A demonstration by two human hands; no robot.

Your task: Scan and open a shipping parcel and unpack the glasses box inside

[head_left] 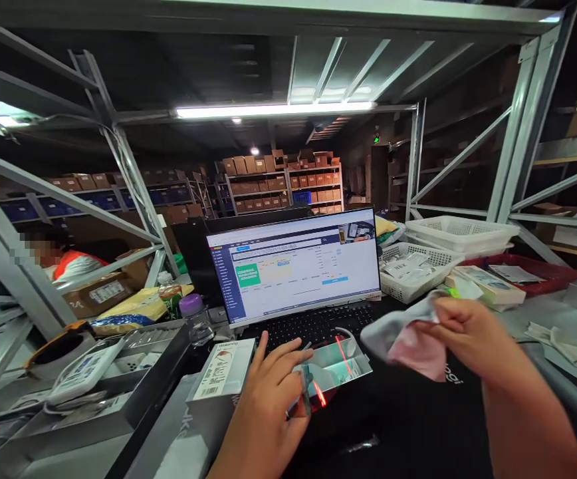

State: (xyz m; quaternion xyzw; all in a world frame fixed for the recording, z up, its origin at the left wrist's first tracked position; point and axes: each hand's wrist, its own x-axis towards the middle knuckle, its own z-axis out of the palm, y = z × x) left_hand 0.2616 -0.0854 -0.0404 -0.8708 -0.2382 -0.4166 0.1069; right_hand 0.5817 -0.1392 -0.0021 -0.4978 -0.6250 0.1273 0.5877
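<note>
My left hand point(268, 392) rests near the front of a black keyboard point(313, 324), fingers spread over a clear plastic-wrapped packet point(336, 362) lit by a red scanner line. My right hand point(468, 336) pinches a soft pink and grey cloth item point(408, 336) held above the dark desk. A monitor point(296, 263) showing a software page stands behind the keyboard. A white labelled box point(223, 369) lies left of my left hand.
White baskets point(461, 233) and a red tray point(542, 269) with packets sit at right. Bottles point(193, 316), a tape roll point(59, 346) and boxes crowd the left, where another person point(64, 259) sits behind the steel rack. Shelves of cartons fill the background.
</note>
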